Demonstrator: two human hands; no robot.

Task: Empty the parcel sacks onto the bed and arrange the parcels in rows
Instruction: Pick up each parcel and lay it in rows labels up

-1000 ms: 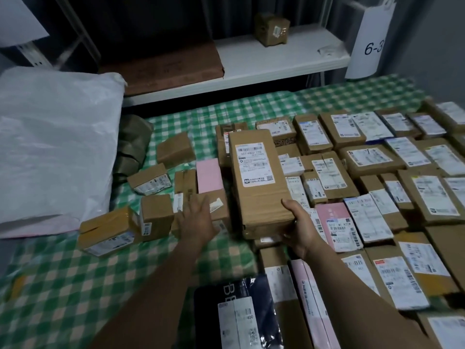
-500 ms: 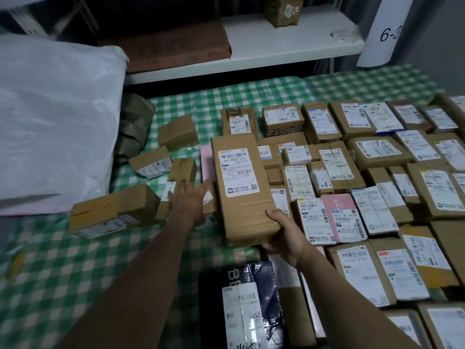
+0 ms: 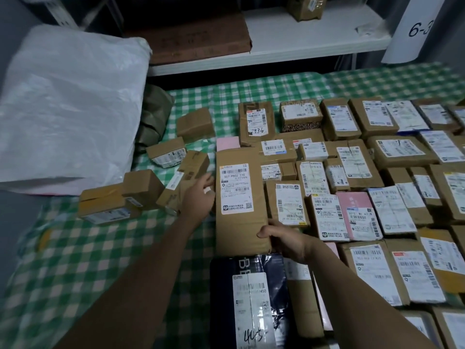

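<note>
A parcel sorting room: labelled parcels [image 3: 327,172] in rows, shelf [image 3: 302,41] with numbered tag [image 3: 420,28], white sack [image 3: 68,109].

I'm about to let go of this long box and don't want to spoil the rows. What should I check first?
1. Right hand grips the long box at its near corner: ok.
2. Left hand rests against the box's left edge: ok.
3. Its label faces up: ok.
4. Box lies flat: cannot tell; its far end overlaps a pink parcel.
5. Small boxes to its left set in rows: not ok, scattered.
6. White sack emptied: cannot tell.
</note>
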